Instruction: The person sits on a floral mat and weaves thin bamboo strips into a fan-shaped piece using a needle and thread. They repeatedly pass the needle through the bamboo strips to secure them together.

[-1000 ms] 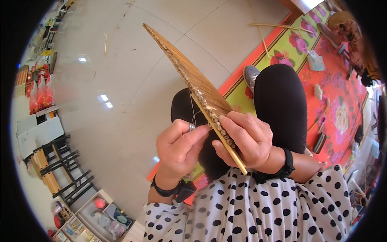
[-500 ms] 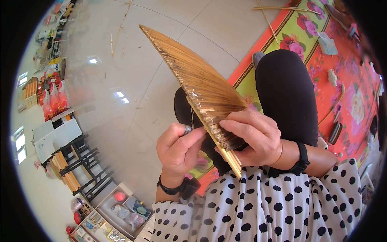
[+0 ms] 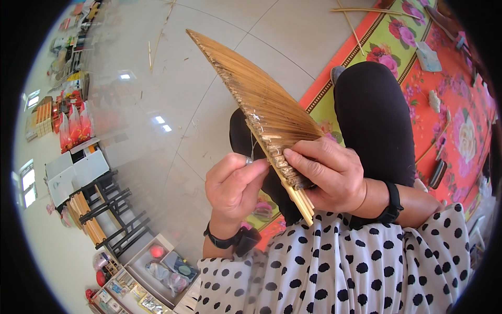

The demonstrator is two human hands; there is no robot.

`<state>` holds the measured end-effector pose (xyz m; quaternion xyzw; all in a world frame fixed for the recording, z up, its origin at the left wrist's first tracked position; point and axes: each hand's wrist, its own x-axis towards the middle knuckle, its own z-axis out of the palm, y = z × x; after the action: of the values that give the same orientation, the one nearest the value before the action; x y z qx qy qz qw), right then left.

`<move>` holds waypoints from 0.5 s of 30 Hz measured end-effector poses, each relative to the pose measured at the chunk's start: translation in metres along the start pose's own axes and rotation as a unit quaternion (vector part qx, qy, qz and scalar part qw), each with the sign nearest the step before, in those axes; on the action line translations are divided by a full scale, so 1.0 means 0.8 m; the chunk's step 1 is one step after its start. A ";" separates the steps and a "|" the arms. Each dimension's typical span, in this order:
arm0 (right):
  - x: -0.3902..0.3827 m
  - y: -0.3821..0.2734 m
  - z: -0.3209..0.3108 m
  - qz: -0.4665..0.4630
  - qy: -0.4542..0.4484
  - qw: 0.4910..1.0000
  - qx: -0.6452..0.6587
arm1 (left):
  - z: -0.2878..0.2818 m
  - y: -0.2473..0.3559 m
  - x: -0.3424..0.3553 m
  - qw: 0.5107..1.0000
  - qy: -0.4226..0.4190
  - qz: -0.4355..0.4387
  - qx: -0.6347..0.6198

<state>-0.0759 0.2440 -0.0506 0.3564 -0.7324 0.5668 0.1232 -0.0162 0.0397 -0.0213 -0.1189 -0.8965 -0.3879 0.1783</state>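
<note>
Your right hand is clamped around the bound end of the fanned bamboo strips, held over your lap above the floral mat. Your left hand pinches a thin thread against the strips' near edge.

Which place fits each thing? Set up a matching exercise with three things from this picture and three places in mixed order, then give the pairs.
Things:
1. fan of bamboo slats
2. black wristband
3. floral mat

Places:
A. on the right wrist
B. spread on the floor under the legs
C. gripped by the right hand, with the left hand pinching at its edge

Pairs: 1-C, 2-A, 3-B
</note>
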 end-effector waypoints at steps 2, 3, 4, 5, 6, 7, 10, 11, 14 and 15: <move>0.001 -0.002 0.000 -0.002 -0.004 1.000 -0.002 | -0.002 0.002 0.000 1.000 -0.001 0.000 0.006; 0.000 -0.001 0.001 -0.005 0.000 1.000 -0.009 | -0.001 0.003 0.001 1.000 -0.005 -0.006 0.007; -0.001 0.000 0.002 -0.009 0.003 1.000 -0.015 | -0.001 0.005 0.002 1.000 -0.009 -0.011 0.008; -0.001 0.001 0.002 -0.012 0.007 1.000 -0.020 | -0.001 0.006 0.003 1.000 -0.014 -0.017 0.009; -0.001 0.001 0.002 -0.013 0.006 1.000 -0.026 | -0.003 0.007 0.005 0.999 -0.029 -0.029 0.004; 0.000 0.000 0.001 -0.014 0.006 0.999 -0.031 | -0.007 0.007 0.007 0.998 -0.044 -0.041 -0.001; 0.000 -0.002 0.002 -0.016 0.007 0.999 -0.042 | -0.023 -0.004 -0.002 0.993 -0.090 -0.068 -0.021; -0.001 -0.002 0.002 -0.016 0.007 0.999 -0.045 | -0.027 -0.007 -0.007 0.991 -0.105 -0.075 -0.029; -0.001 -0.004 0.006 -0.019 0.019 0.999 -0.046 | -0.037 0.007 -0.007 0.985 -0.112 -0.125 -0.030; -0.001 -0.003 0.006 -0.019 0.019 0.998 -0.048 | -0.034 0.007 -0.008 0.985 -0.102 -0.135 -0.043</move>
<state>-0.0726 0.2397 -0.0503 0.3534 -0.7493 0.5353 0.1648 -0.0022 0.0224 -0.0031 -0.0428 -0.9004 -0.4322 0.0270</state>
